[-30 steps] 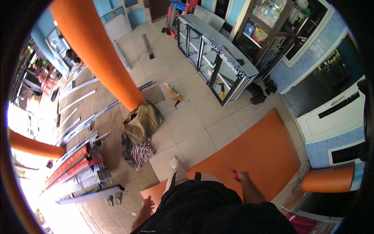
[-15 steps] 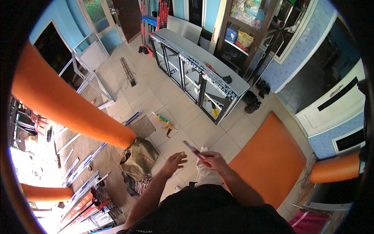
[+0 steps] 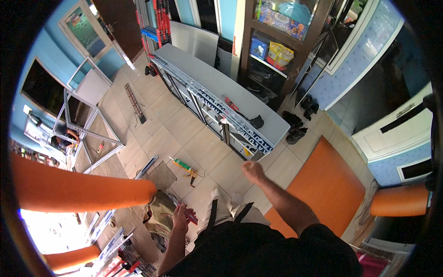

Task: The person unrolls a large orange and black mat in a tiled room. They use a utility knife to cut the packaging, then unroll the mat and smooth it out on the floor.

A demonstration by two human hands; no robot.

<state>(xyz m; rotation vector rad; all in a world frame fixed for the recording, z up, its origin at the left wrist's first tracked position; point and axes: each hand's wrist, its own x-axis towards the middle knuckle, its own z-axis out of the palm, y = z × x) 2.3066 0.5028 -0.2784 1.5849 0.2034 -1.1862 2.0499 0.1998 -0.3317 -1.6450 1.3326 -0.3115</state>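
My left hand (image 3: 180,219) is closed round a red utility knife (image 3: 190,216), low in front of my body and beside the olive bag (image 3: 161,214). My right hand (image 3: 253,171) reaches forward with its fingers curled, close to the near corner of a long grey cabinet (image 3: 203,69) with an open metal frame front. Whether anything is inside that hand is hidden. A red-handled tool (image 3: 231,103) and a dark object (image 3: 256,122) rest on the cabinet's top. On the tiles ahead lies a caulking gun (image 3: 190,172) with a green cartridge.
An orange panel (image 3: 323,189) lies on the floor to my right. Orange pillars (image 3: 83,184) stand at the left, near metal frames (image 3: 92,124) and loose profiles (image 3: 108,221). Black shoes (image 3: 296,135) sit beyond the cabinet's near end. Another person (image 3: 64,137) is at the far left.
The knife has passed from my right hand to my left, which has moved left and down. My right hand has reached forward toward the cabinet, and the view has shifted.
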